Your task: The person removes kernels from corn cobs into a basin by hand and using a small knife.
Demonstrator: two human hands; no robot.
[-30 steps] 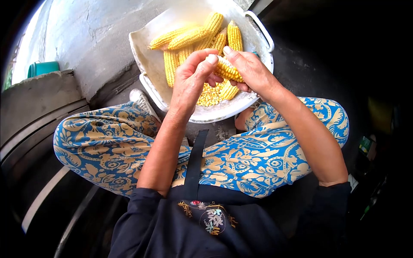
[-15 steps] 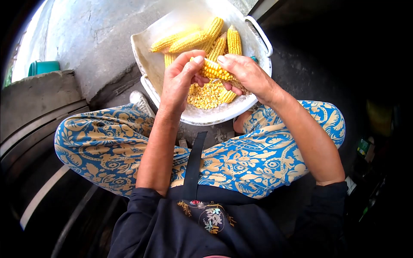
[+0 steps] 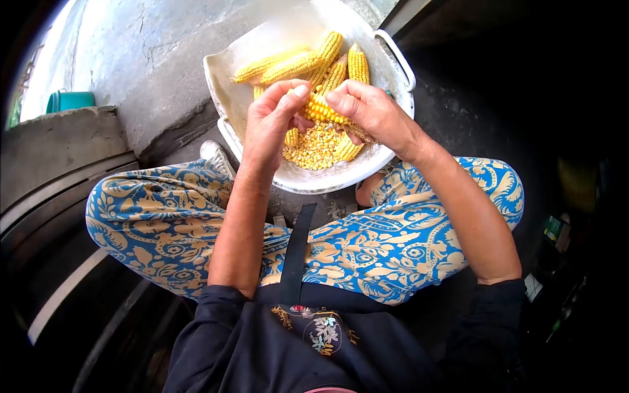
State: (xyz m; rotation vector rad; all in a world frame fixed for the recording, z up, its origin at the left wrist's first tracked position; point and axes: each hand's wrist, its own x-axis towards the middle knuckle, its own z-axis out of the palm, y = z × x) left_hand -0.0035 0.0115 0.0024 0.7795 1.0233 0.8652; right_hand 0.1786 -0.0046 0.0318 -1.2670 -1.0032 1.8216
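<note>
Beneath, white tub [image 3: 226, 75]; hands [image 3: 324, 121] gripping 1 plump yellow, partly hidden cob [image 3: 322, 109]

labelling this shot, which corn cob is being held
The corn cob between the left hand and right hand, over the loose kernels; the other cobs lie in the white tub.

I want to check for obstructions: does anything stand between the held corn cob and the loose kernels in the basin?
Nothing visible blocks the gap between the corn cob and loose kernels; fingers of the left hand and right hand curl at its ends.
</note>
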